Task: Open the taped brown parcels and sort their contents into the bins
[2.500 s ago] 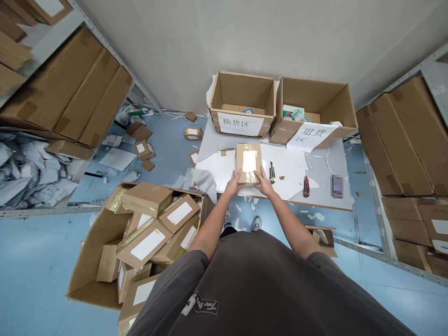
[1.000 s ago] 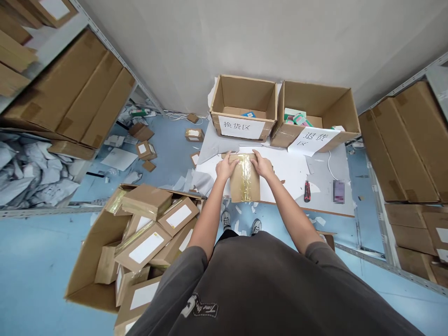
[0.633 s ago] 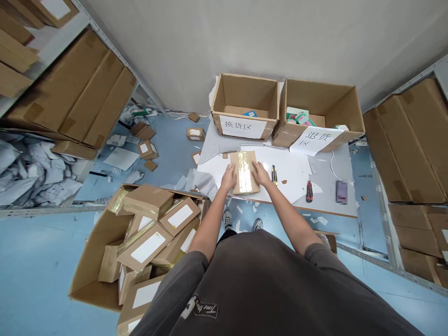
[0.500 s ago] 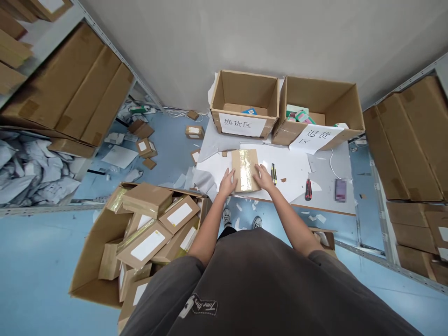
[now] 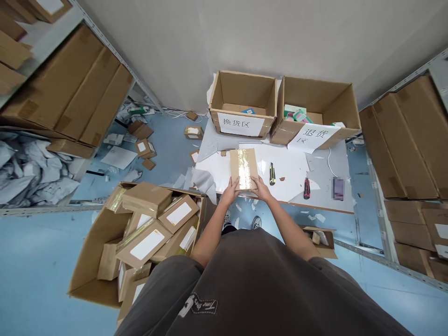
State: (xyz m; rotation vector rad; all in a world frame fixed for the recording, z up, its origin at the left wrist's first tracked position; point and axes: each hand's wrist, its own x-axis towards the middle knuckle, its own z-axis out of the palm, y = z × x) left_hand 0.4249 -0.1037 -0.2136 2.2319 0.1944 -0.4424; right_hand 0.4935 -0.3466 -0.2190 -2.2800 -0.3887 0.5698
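Observation:
A small cardboard box (image 5: 234, 163) with shiny tape down its middle lies in front of me at the table's near edge. My left hand (image 5: 231, 190) grips its near left corner, and my right hand (image 5: 261, 187) grips the near right corner. To the right of the box is a yellow-and-black box cutter (image 5: 272, 174). Farther right lies a red-and-black box cutter (image 5: 307, 188). The underside of the box is hidden.
Two open cartons with handwritten signs, a left one (image 5: 213, 126) and a right one (image 5: 278, 133), stand at the table's back. A large carton (image 5: 87, 252) full of taped boxes stands at my left. Shelves flank both sides; paper scraps litter the floor.
Both hands have slid from the box's sides toward its near corners and now hold it there. The box itself has hardly shifted. The view has moved slightly.

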